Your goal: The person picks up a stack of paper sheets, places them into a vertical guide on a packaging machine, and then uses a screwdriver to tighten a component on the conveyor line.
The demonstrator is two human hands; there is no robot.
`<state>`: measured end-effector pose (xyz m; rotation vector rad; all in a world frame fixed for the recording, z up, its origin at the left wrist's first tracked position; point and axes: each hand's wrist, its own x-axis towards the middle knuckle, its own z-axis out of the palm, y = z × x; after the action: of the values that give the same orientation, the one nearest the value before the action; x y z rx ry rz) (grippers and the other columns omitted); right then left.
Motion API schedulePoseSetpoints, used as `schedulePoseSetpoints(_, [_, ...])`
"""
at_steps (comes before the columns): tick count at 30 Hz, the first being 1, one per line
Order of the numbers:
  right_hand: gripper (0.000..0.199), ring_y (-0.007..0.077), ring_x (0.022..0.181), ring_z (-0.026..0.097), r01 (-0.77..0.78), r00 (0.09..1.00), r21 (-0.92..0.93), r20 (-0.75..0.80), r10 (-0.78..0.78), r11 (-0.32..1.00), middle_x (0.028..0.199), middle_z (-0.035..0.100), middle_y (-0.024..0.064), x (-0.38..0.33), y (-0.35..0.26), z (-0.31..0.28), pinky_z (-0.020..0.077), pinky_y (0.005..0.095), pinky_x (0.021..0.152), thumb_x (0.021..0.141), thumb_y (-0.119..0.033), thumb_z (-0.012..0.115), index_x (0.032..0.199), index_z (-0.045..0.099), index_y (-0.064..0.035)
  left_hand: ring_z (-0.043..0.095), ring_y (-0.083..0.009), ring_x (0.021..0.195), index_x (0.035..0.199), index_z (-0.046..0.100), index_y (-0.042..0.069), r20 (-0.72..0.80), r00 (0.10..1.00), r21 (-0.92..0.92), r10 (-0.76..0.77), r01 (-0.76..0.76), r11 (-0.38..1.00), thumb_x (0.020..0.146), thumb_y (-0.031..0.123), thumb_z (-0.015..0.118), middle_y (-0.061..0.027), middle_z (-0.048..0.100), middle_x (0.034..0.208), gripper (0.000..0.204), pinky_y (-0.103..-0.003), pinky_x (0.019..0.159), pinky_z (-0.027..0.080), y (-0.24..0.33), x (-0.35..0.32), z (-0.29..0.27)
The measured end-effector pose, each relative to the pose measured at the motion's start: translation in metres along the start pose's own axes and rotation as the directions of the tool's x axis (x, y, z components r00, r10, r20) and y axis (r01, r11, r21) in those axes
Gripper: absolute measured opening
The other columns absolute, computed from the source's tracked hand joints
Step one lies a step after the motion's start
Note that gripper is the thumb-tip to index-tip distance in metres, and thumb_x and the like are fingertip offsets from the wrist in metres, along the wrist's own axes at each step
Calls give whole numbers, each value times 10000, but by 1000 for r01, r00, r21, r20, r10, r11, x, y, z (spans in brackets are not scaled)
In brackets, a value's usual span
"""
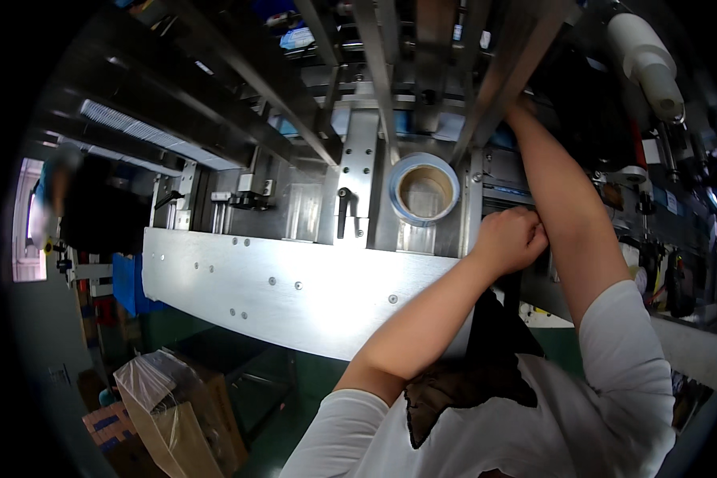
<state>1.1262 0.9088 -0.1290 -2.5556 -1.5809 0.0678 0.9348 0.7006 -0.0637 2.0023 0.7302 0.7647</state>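
Observation:
My left hand (511, 239) is closed, its fingers curled in at the right end of the metal machine bed, close beside my right forearm. Whatever it may hold is hidden. Stretched far forward, my right arm passes the left hand, and the right hand (520, 110) goes in behind a slanted metal post (498, 84). Its fingers cannot be seen. Left of my left hand, a roll of tape (425, 190) with a pale blue rim and a brown cardboard core lies on the machine bed. A black clamp lever (343, 209) stands on the bracket beside it.
A broad metal plate (295, 291) with screws forms the machine's front edge. Upright metal bars (255, 84) rise over the bed. A white plastic cylinder (647, 68) hangs at the upper right. Plastic-wrapped cardboard (171, 414) stands on the floor at lower left; a blue bin (131, 283) is behind it.

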Motion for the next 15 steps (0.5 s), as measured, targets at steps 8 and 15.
schedulePoseSetpoints(8, [470, 271, 1052, 557, -61, 996, 55, -57, 64, 997, 1142, 576, 119, -10, 0, -4, 458, 409, 824, 829, -476, 402, 1078, 613, -138, 567, -374, 662, 676, 575, 28, 5, 1000, -4, 3, -3, 1000, 756, 202, 497, -174, 587, 706, 206, -452, 597, 449, -1, -1, -1])
schedulePoseSetpoints(15, [492, 284, 1064, 548, -102, 995, 45, -13, 102, 994, 1172, 553, 132, -16, -5, -8, 451, 413, 837, 830, -484, 401, 1115, 586, -129, 565, -383, 714, 703, 585, 12, 121, 993, -14, -3, 5, 1000, 740, 195, 484, -191, 592, 744, 212, -461, 645, 447, -6, 2, 2])
